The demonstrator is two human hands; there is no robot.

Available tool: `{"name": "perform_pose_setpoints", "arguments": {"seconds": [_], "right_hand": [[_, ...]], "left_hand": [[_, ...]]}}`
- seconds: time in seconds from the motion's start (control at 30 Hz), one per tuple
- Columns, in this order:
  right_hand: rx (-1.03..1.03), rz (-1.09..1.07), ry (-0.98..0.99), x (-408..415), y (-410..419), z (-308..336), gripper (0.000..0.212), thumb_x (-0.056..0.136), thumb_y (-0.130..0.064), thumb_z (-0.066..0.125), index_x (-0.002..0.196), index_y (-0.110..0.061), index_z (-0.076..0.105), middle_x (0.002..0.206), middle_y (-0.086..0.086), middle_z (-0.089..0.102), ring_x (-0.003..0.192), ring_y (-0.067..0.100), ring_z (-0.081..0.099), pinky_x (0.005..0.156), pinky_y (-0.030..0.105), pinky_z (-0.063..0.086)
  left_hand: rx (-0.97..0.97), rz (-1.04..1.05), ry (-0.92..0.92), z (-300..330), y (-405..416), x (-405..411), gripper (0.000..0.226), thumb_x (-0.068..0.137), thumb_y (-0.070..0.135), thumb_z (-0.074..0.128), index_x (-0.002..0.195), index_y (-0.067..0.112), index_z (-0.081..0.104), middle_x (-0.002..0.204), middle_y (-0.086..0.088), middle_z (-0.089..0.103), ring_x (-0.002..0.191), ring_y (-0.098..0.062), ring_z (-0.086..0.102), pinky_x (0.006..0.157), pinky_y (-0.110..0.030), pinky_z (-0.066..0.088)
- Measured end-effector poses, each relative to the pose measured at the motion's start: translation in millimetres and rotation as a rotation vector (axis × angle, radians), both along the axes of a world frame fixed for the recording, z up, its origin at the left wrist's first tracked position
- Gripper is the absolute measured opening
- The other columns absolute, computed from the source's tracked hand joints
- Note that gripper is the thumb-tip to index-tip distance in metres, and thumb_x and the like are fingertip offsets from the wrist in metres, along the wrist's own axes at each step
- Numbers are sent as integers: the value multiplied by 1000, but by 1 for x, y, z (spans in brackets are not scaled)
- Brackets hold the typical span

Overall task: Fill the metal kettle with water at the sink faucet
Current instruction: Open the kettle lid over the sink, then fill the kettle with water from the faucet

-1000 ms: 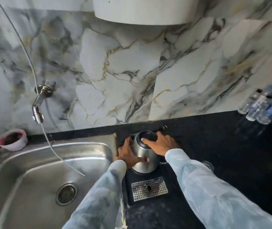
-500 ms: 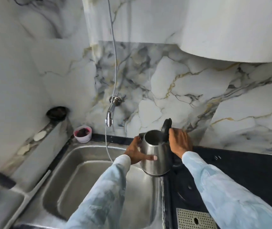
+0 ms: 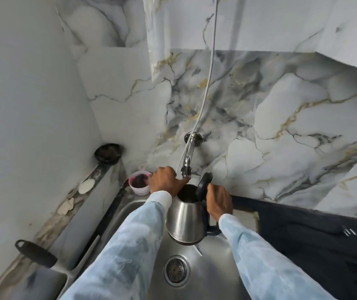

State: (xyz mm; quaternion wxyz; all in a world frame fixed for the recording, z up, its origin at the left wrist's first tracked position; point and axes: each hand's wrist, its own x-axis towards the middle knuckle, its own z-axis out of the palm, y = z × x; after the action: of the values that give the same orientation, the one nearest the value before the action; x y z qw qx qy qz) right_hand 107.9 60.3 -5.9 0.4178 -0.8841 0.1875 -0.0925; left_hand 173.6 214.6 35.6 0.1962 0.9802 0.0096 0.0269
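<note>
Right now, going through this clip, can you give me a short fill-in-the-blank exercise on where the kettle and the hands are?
1. The kettle is held over the ____.
2. The kettle's lid is ____.
3. The ____ hand holds the kettle's handle.
4. The left hand reaches to the ____ on the marble wall.

Missing words: sink; open; right; faucet

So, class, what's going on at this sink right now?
A person holds a metal kettle by its handle in the right hand, above the sink and under the wall faucet. The kettle's lid stands open. The left hand reaches to the faucet. No running water is visible.
</note>
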Motion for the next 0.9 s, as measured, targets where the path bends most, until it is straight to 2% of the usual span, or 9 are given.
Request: {"name": "perform_pose_setpoints", "arguments": {"seconds": [0.17, 0.27, 0.37, 0.47, 0.5, 0.57, 0.67, 0.77, 0.9], "right_hand": [[69, -37, -1, 22, -1, -7, 50, 91, -47, 26, 72, -12, 57, 102, 24, 72, 102, 45, 65, 88, 47, 49], [65, -54, 14, 16, -9, -11, 48, 102, -36, 33, 89, -2, 65, 112, 23, 72, 111, 43, 62, 93, 45, 45], [81, -68, -6, 21, -10, -8, 46, 105, -29, 36, 87, -1, 68, 111, 26, 73, 109, 44, 63, 88, 41, 43], [92, -76, -37, 22, -9, -6, 50, 104, -32, 36, 81, -2, 69, 107, 27, 74, 106, 45, 65, 84, 41, 43], [92, -77, -48, 22, -8, -5, 52, 101, -36, 33, 72, -7, 65, 101, 26, 74, 103, 45, 65, 82, 41, 43], [93, -56, -68, 22, 0, 0, 50, 91, -43, 27, 57, -15, 52, 86, 23, 72, 94, 46, 66, 75, 40, 43], [120, -67, -64, 25, 6, 2, 51, 87, -47, 24, 55, -17, 50, 84, 20, 73, 90, 43, 68, 76, 41, 47], [125, -90, -65, 29, 2, -3, 55, 87, -51, 21, 60, -16, 55, 87, 18, 74, 93, 42, 68, 76, 37, 43], [105, -100, -76, 32, -4, -7, 67, 80, -59, 15, 69, -14, 62, 98, 21, 78, 98, 43, 69, 79, 37, 45]], "left_hand": [[181, -53, -172, -14, -19, 16, 59, 82, 69, 50, 72, 15, 72, 84, -14, 79, 88, -36, 72, 92, -46, 40], [211, -80, -219, -13, -24, 0, 48, 84, 59, 49, 58, 19, 54, 77, -18, 77, 82, -36, 69, 90, -47, 38], [218, -168, -193, -11, -17, 7, 54, 88, 57, 46, 70, 13, 72, 83, -19, 76, 99, -37, 66, 103, -53, 35], [14, -293, -36, -23, 0, 16, 52, 96, 61, 46, 119, 24, 74, 137, -6, 70, 147, -28, 44, 122, -61, 17], [-54, -316, -1, -28, 11, 18, 57, 97, 62, 46, 142, 30, 61, 158, 2, 54, 157, -26, 30, 124, -61, 12], [-230, -266, 38, -43, 39, 13, 76, 96, 62, 53, 164, 38, 29, 175, 9, 26, 163, -26, 15, 127, -59, 13], [-637, -144, 263, -67, 61, -5, 110, 75, 60, 81, 165, 31, 26, 162, 1, 46, 153, -24, 39, 124, -41, 31], [-661, -152, 431, -84, 58, -17, 114, 58, 55, 94, 157, 33, 42, 153, 7, 56, 145, -19, 49, 115, -30, 38], [-698, -139, 418, -90, 53, -19, 119, 53, 57, 96, 158, 34, 46, 158, 8, 54, 148, -18, 46, 123, -37, 37]]}}
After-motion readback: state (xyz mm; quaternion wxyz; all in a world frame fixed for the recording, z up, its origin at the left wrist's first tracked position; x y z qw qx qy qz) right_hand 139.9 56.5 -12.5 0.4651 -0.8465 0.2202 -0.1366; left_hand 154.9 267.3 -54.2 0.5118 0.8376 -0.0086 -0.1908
